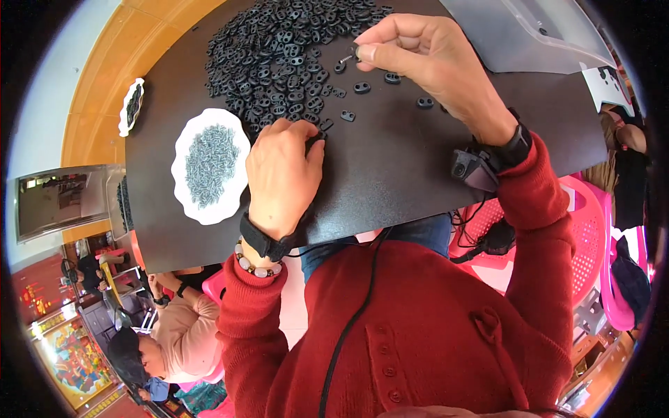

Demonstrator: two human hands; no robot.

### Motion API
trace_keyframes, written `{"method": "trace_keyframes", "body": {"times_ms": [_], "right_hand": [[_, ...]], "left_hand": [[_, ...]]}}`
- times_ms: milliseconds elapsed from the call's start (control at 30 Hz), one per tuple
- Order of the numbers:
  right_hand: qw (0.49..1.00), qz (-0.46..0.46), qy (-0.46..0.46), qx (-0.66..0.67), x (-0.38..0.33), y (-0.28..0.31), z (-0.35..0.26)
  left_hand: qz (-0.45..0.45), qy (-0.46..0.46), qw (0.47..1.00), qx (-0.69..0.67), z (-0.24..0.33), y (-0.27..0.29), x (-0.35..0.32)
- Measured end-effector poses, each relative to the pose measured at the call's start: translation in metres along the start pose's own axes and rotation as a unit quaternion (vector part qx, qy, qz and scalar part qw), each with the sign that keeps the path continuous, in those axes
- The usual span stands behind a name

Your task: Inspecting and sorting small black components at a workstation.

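Observation:
My left hand [281, 174] rests on the dark table [390, 167], fingers curled around a small black plastic piece at its fingertips. It lies just below a big heap of small black two-holed plastic pieces [279, 49]. My right hand [425, 56] hovers over the table's far side and pinches a small black piece with a short metal pin between thumb and forefinger. A few loose black pieces [362, 87] lie scattered under it. A white plate of small grey metal springs or screws [209, 166] sits left of my left hand.
A second small white dish with dark parts [131, 106] sits at the table's left edge. A clear plastic bag [529, 35] lies at the far right. Pink plastic chairs [592, 230] stand to my right. Other people sit nearby at lower left [174, 327].

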State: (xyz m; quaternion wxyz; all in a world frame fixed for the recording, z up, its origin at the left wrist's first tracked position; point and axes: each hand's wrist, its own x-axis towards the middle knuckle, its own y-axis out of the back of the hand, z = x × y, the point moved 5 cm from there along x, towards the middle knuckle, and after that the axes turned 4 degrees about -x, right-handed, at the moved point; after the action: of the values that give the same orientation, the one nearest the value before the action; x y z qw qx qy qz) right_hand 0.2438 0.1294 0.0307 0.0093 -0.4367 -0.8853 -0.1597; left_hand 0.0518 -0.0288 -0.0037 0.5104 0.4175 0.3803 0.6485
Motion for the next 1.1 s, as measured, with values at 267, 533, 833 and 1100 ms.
{"method": "trace_keyframes", "body": {"times_ms": [267,533,833,1100], "right_hand": [[1.0,-0.003,0.003,0.005,0.001,-0.002,0.002],[0.998,-0.016,0.03,0.044,0.004,-0.006,0.009],[0.995,-0.023,0.008,0.095,0.007,0.004,0.008],[0.994,-0.029,0.005,0.106,0.012,0.011,0.004]], "left_hand": [[-0.004,-0.021,1.0,-0.009,0.0,-0.004,-0.001],[0.008,-0.024,0.999,-0.028,-0.003,-0.001,0.003],[-0.054,0.154,0.751,-0.639,-0.002,-0.012,0.037],[-0.044,0.171,0.578,-0.797,0.008,-0.025,0.066]]}}
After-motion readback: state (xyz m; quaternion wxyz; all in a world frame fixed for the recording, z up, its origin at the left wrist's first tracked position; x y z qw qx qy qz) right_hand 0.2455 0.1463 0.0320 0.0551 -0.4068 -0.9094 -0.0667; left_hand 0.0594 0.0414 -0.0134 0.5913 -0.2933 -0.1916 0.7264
